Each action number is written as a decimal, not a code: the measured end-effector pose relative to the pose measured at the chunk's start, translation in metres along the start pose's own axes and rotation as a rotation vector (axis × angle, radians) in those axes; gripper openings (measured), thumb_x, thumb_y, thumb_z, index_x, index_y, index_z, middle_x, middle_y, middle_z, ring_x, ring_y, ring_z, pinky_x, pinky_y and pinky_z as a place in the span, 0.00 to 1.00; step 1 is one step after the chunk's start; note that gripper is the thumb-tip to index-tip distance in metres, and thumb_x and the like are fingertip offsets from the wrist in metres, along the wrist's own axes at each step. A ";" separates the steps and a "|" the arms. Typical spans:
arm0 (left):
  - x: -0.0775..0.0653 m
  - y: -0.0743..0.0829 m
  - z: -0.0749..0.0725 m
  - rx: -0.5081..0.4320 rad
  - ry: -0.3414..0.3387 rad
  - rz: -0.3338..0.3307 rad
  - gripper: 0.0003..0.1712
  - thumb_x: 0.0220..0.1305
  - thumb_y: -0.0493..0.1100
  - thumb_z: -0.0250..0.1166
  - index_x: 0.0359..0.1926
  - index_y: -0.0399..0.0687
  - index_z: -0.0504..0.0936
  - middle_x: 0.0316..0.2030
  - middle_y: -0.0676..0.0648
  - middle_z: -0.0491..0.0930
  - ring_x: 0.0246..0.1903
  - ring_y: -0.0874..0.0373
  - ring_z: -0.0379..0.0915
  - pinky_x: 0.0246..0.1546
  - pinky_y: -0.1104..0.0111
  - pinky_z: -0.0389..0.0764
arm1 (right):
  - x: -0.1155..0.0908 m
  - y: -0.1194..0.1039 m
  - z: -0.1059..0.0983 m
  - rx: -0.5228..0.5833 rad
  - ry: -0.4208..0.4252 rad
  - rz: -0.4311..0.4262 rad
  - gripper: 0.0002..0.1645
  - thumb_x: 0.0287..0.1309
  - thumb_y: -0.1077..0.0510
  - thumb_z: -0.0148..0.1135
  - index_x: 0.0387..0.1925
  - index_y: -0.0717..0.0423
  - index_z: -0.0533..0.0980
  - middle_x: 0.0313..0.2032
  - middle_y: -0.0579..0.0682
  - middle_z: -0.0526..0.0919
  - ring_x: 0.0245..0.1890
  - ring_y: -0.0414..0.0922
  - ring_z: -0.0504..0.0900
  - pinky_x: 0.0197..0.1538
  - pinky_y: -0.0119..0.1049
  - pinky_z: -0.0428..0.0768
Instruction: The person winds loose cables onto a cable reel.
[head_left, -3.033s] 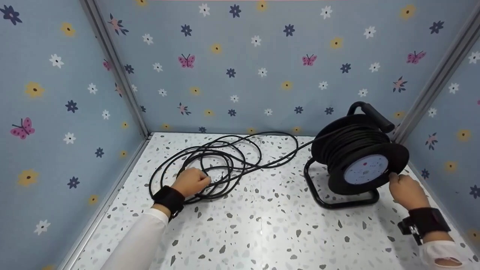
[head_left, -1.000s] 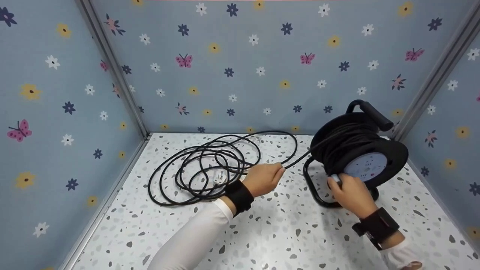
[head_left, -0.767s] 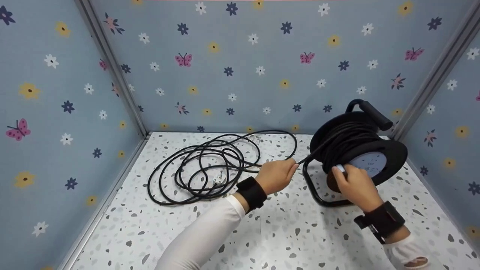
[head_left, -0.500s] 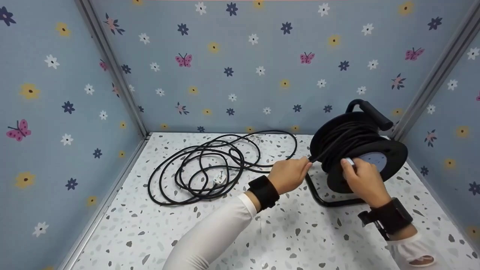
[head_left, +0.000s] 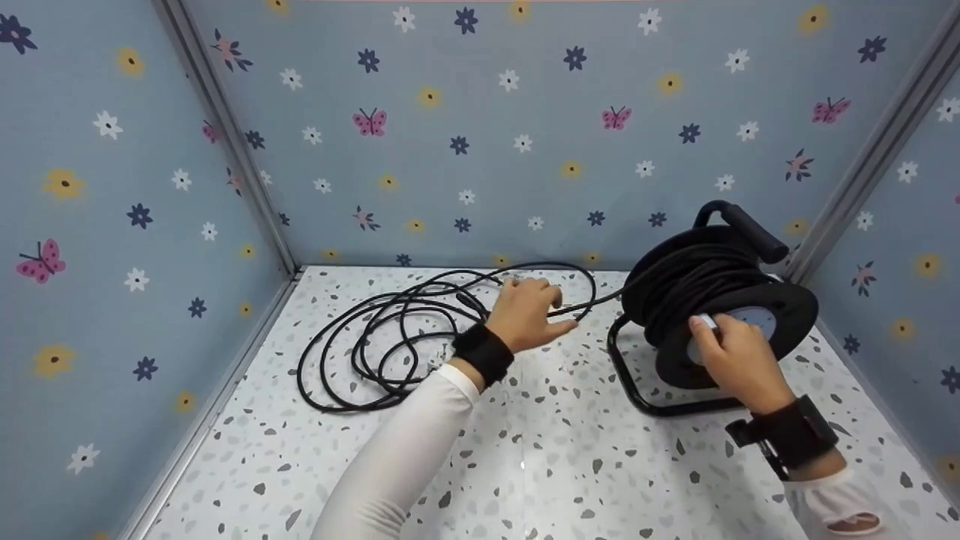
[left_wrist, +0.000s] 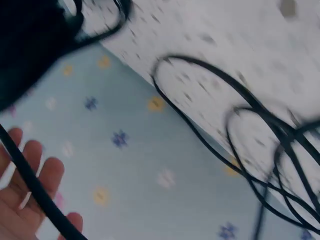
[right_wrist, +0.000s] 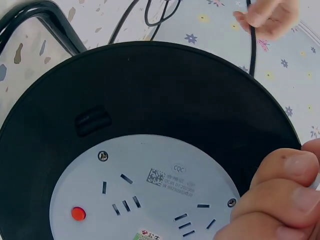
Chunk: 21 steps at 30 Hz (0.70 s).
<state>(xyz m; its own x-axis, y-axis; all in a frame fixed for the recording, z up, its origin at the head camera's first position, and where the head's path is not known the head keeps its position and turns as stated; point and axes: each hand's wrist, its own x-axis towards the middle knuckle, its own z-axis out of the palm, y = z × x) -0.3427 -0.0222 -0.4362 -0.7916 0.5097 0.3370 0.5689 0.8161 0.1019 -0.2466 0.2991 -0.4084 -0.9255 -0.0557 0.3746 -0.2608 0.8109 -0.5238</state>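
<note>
L hand (head_left: 525,315): released, fingers apart and slightly bent, thumb sticking out twd the reel (head_left: 796,304). Nothing gripped. Cable (left_wrist: 35,187) crosses in front of the palm + fingers in L wrist view; contact can't be told.

R hand (head_left: 739,360): grasping the crank knob (head_left: 707,322) on reel's front face, fingers curled round it, pale end of knob poking out by the thumb. R wrist view: bent fingers at lower R edge, knob mostly hidden there.

Reel is R side of the speckled tabletop (head_left: 562,465), near back wall (head_left: 495,202), upright on a blk tube stand (head_left: 634,386), carry handle (head_left: 754,234) up top. Lots of cable wound on drum. One length runs from drum, L across to the L hand; rest lies in loose overlapping loops on L half of table, some hidden behind L hand/wrist. White plug (head_left: 437,360) inside the loops, partly blocked by L forearm.

Front face has grey socket panel (right_wrist: 145,185) w/ slots + red button (right_wrist: 78,214). Blk wrist strap on each arm, white sleeves (head_left: 409,450).
</note>
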 end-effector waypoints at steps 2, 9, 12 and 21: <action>-0.001 -0.024 -0.001 0.009 -0.051 -0.020 0.26 0.70 0.67 0.71 0.49 0.51 0.86 0.48 0.48 0.86 0.53 0.49 0.82 0.65 0.48 0.74 | 0.000 0.000 -0.001 0.001 0.001 0.000 0.26 0.84 0.48 0.51 0.26 0.56 0.71 0.21 0.50 0.70 0.21 0.48 0.71 0.30 0.43 0.70; -0.024 -0.099 0.009 0.020 -0.094 -0.135 0.08 0.71 0.40 0.70 0.48 0.43 0.85 0.48 0.41 0.86 0.52 0.42 0.83 0.59 0.47 0.81 | 0.001 0.000 -0.001 -0.002 0.034 -0.005 0.26 0.83 0.50 0.52 0.25 0.56 0.71 0.21 0.51 0.72 0.22 0.48 0.72 0.31 0.43 0.70; -0.036 -0.122 0.012 -0.066 -0.023 -0.226 0.05 0.72 0.31 0.63 0.44 0.40 0.85 0.44 0.40 0.86 0.47 0.42 0.84 0.53 0.49 0.83 | 0.001 0.000 -0.001 0.002 0.043 -0.007 0.26 0.83 0.50 0.51 0.24 0.55 0.70 0.20 0.51 0.71 0.21 0.48 0.71 0.30 0.43 0.70; -0.046 -0.163 -0.034 -0.690 0.492 -0.553 0.11 0.81 0.39 0.57 0.54 0.36 0.78 0.55 0.33 0.82 0.60 0.38 0.79 0.66 0.49 0.76 | 0.000 0.000 0.002 0.017 0.049 -0.005 0.27 0.84 0.49 0.52 0.24 0.55 0.69 0.19 0.50 0.70 0.20 0.48 0.71 0.29 0.40 0.69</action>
<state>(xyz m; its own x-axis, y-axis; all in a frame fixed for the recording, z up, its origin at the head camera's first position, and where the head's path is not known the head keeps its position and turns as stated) -0.3915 -0.1877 -0.4362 -0.8918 -0.1887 0.4111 0.2777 0.4889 0.8269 -0.2470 0.2981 -0.4104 -0.9096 -0.0311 0.4142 -0.2706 0.8009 -0.5342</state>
